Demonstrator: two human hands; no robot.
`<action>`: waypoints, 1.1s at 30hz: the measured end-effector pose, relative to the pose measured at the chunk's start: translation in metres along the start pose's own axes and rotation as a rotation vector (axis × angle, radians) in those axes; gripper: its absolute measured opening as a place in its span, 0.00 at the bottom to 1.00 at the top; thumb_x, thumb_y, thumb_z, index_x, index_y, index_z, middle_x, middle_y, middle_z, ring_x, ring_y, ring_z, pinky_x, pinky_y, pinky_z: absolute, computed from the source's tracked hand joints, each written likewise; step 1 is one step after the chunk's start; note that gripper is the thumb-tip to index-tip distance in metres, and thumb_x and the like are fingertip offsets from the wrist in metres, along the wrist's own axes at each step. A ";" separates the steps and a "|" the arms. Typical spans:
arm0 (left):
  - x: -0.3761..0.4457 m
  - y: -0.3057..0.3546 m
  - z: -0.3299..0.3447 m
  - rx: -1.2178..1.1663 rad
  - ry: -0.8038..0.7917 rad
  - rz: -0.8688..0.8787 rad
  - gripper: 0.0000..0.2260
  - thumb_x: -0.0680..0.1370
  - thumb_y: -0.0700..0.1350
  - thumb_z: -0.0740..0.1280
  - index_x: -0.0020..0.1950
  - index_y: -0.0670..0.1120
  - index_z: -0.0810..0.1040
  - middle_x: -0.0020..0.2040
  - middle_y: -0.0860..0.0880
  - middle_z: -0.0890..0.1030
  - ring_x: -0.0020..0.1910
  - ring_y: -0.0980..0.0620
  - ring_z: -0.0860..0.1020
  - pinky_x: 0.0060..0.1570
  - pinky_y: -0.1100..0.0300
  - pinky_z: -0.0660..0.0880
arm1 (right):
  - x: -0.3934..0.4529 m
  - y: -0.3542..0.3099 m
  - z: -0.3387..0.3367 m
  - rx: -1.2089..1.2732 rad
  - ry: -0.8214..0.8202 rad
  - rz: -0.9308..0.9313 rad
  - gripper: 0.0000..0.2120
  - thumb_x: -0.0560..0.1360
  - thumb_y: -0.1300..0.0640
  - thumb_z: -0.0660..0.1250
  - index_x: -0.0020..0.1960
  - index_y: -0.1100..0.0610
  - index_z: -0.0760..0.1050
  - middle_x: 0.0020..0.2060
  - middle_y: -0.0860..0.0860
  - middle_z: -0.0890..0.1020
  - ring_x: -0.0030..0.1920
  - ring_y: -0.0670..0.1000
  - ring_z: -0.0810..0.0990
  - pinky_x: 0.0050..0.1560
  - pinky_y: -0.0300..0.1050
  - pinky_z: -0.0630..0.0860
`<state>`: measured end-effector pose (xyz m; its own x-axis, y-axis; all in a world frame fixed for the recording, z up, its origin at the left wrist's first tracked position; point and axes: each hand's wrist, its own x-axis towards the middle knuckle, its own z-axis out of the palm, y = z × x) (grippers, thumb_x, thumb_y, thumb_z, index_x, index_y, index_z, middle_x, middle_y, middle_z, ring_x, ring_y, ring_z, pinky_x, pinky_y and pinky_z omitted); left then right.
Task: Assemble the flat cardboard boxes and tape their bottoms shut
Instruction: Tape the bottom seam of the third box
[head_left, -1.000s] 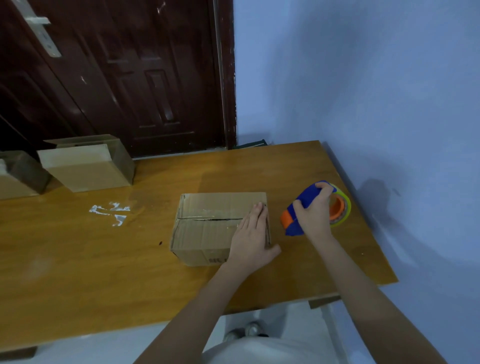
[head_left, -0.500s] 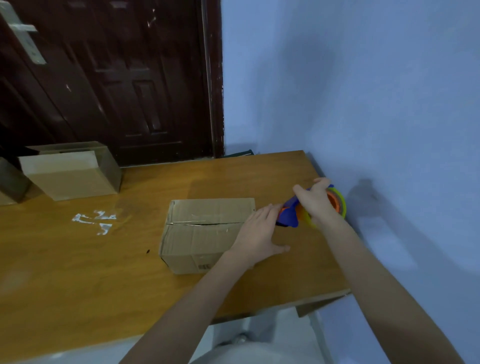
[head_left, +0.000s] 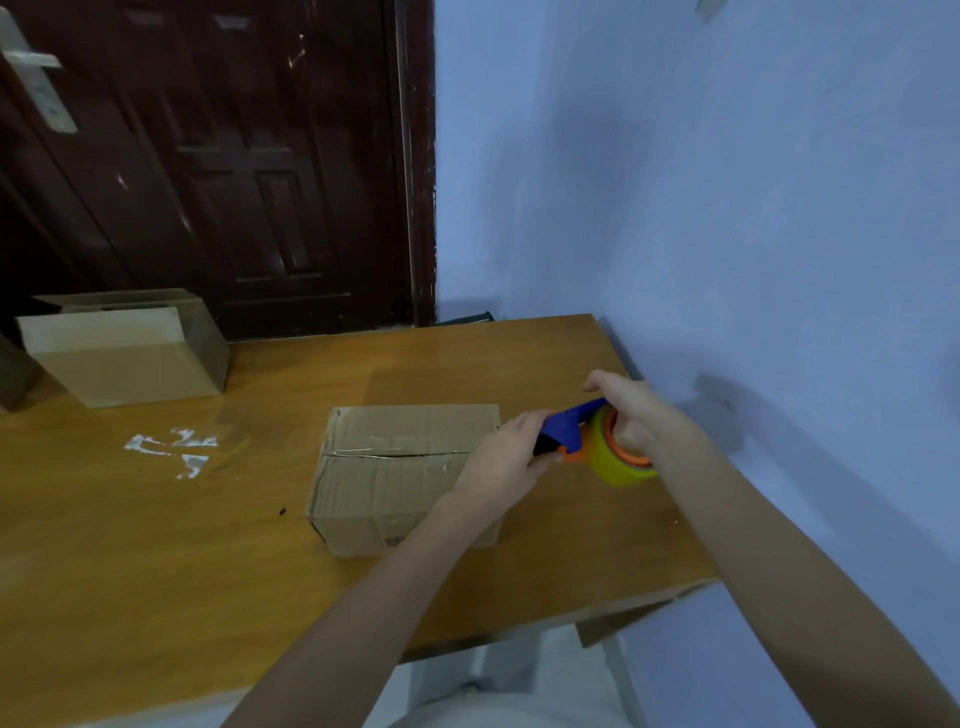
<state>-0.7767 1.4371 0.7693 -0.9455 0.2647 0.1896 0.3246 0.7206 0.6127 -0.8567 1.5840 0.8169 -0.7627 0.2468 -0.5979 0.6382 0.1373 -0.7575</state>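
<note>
A closed cardboard box (head_left: 395, 467) sits mid-table with its flap seam facing up and running left to right. Just past the box's right end is a blue and orange tape dispenser (head_left: 569, 428) carrying a yellowish tape roll (head_left: 615, 462). My right hand (head_left: 641, 415) grips the dispenser at the roll. My left hand (head_left: 501, 462) lies over the box's right end, its fingers and thumb closed on the dispenser's front end. Whether any tape is pulled out is hidden.
The wooden table (head_left: 156, 545) meets a blue wall (head_left: 727, 234) on the right. An assembled box (head_left: 124, 358) stands at the back left, with another box (head_left: 13, 374) cut off by the left frame edge. White smears (head_left: 171, 449) mark the tabletop. A dark door (head_left: 234, 156) is behind.
My right hand brought the dispenser in from the right to the box's right end and tilted it. My left hand shifted off the box top onto the dispenser's front.
</note>
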 end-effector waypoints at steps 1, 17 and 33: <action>0.000 0.000 -0.001 -0.008 -0.008 -0.010 0.23 0.78 0.48 0.66 0.71 0.44 0.67 0.64 0.47 0.76 0.60 0.48 0.75 0.56 0.57 0.73 | 0.000 0.000 -0.001 -0.016 -0.038 0.012 0.26 0.70 0.58 0.68 0.65 0.58 0.62 0.48 0.59 0.72 0.49 0.62 0.78 0.45 0.56 0.79; 0.018 0.002 -0.021 -0.005 -0.201 -0.119 0.10 0.80 0.51 0.61 0.54 0.45 0.72 0.43 0.48 0.77 0.38 0.52 0.76 0.35 0.58 0.72 | -0.004 0.007 -0.021 -0.420 -0.391 0.097 0.19 0.78 0.44 0.54 0.57 0.59 0.69 0.40 0.56 0.78 0.41 0.56 0.76 0.51 0.50 0.71; 0.041 -0.027 -0.028 -0.461 -0.388 -0.359 0.08 0.79 0.43 0.64 0.44 0.39 0.75 0.36 0.44 0.75 0.32 0.51 0.74 0.33 0.61 0.70 | -0.037 0.053 -0.084 -0.552 -0.553 -0.484 0.43 0.59 0.41 0.80 0.67 0.35 0.62 0.64 0.45 0.73 0.65 0.45 0.72 0.63 0.51 0.74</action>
<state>-0.8247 1.4109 0.7824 -0.8870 0.3324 -0.3206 -0.1316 0.4835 0.8654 -0.7861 1.6624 0.8205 -0.8107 -0.4311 -0.3960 0.0875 0.5796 -0.8102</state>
